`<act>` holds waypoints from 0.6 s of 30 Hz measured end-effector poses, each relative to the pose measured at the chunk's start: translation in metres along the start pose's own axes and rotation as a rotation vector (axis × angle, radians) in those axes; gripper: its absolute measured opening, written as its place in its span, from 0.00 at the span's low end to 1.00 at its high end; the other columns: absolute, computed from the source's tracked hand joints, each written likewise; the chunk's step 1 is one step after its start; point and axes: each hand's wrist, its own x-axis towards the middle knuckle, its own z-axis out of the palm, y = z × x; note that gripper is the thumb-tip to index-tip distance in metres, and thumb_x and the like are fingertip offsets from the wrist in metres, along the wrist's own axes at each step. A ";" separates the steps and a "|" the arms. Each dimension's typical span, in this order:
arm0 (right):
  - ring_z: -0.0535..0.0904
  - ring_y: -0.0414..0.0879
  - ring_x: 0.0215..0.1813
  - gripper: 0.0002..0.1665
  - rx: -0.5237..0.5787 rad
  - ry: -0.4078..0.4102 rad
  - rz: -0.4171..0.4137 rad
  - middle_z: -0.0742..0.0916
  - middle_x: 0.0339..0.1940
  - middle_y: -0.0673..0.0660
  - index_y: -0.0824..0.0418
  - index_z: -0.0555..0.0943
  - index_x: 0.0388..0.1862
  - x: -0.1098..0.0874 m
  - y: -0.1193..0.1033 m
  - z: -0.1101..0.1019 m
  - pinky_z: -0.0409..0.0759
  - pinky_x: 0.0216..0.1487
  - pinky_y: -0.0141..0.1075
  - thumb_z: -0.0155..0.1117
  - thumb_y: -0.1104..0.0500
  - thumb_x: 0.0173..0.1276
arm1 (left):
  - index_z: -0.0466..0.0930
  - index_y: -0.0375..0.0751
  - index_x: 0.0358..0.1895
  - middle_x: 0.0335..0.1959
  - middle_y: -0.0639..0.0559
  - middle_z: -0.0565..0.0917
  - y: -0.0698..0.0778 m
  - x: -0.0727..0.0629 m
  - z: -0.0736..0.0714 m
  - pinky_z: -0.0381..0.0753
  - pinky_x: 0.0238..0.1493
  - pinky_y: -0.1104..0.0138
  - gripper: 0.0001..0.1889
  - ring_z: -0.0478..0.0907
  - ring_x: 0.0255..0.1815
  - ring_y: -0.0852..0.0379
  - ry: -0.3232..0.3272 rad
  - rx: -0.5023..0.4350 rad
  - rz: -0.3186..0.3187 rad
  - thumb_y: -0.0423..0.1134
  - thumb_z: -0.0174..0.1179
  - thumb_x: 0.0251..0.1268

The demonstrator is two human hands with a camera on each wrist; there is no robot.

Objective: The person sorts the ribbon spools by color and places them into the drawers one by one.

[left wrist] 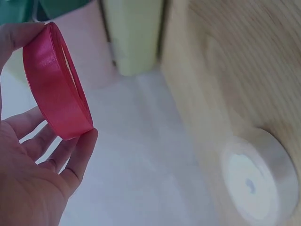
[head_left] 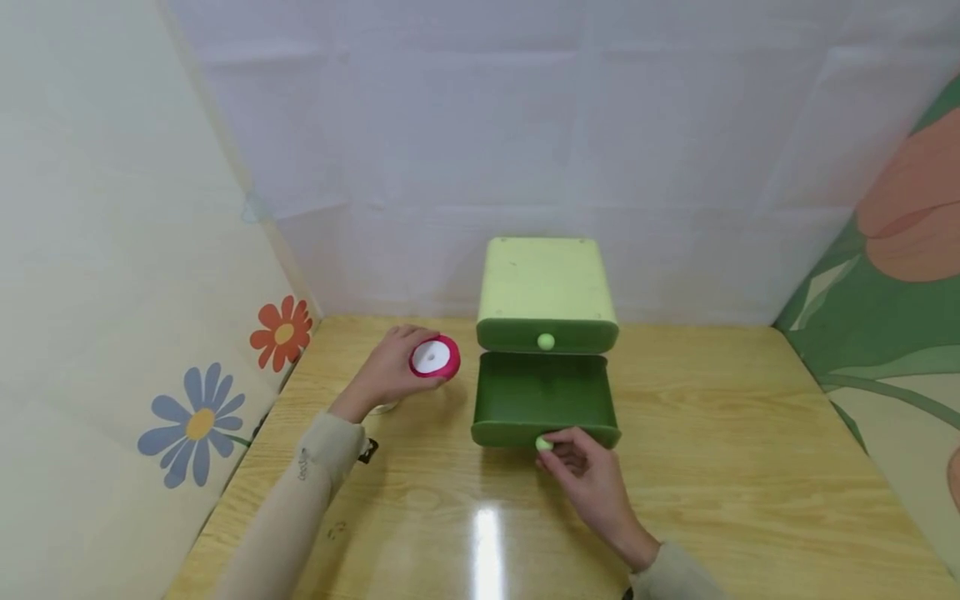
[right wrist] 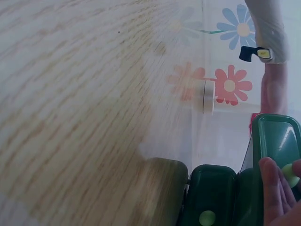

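Note:
A roll of pink-red ribbon (head_left: 451, 358) is gripped between the thumb and fingers of my left hand (head_left: 393, 367), raised over the table. In the left wrist view the ribbon roll (left wrist: 56, 84) is held by its edges. My right hand (head_left: 592, 483) pinches the round light-green knob (head_left: 544, 444) of the lower drawer (head_left: 495, 434). That drawer is pulled out, and its dark green inside shows nothing in it. Above it the upper drawer (head_left: 510, 336) sits closed in the pale green cabinet (head_left: 547, 279). The right wrist view shows my right fingers (right wrist: 270, 183) at the knob.
A white ribbon roll (left wrist: 256, 179) rests on the wooden table (head_left: 720, 467), mostly hidden behind my left wrist in the head view. A white cloth (head_left: 450, 150) hangs behind the cabinet. Flower-patterned panels (head_left: 198, 425) stand at both sides.

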 end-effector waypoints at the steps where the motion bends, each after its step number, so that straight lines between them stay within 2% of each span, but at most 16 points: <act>1: 0.90 0.47 0.37 0.10 0.003 0.000 0.003 0.91 0.37 0.63 0.60 0.85 0.46 0.000 0.000 0.000 0.91 0.42 0.46 0.72 0.67 0.67 | 0.78 0.45 0.68 0.64 0.45 0.79 0.005 -0.002 -0.002 0.83 0.56 0.47 0.39 0.72 0.63 0.45 0.004 -0.013 0.009 0.55 0.78 0.52; 9: 0.91 0.49 0.38 0.09 0.006 -0.006 -0.029 0.91 0.37 0.65 0.62 0.84 0.47 0.000 -0.001 -0.001 0.91 0.41 0.44 0.71 0.66 0.69 | 0.80 0.47 0.65 0.61 0.50 0.79 0.036 -0.018 -0.014 0.86 0.51 0.53 0.36 0.72 0.61 0.48 0.012 -0.078 0.055 0.53 0.79 0.50; 13: 0.90 0.49 0.38 0.09 0.004 -0.006 -0.033 0.91 0.37 0.66 0.62 0.84 0.47 0.000 -0.001 -0.001 0.91 0.41 0.43 0.71 0.66 0.69 | 0.81 0.45 0.64 0.61 0.47 0.80 0.047 -0.023 -0.013 0.86 0.50 0.53 0.36 0.73 0.62 0.46 0.019 -0.092 0.095 0.51 0.80 0.49; 18: 0.91 0.53 0.38 0.09 0.002 0.002 -0.006 0.91 0.37 0.62 0.60 0.85 0.46 0.000 -0.003 -0.001 0.91 0.41 0.44 0.72 0.66 0.68 | 0.82 0.44 0.64 0.62 0.46 0.81 0.056 -0.023 -0.007 0.85 0.49 0.56 0.37 0.73 0.61 0.47 0.014 -0.098 0.140 0.50 0.80 0.48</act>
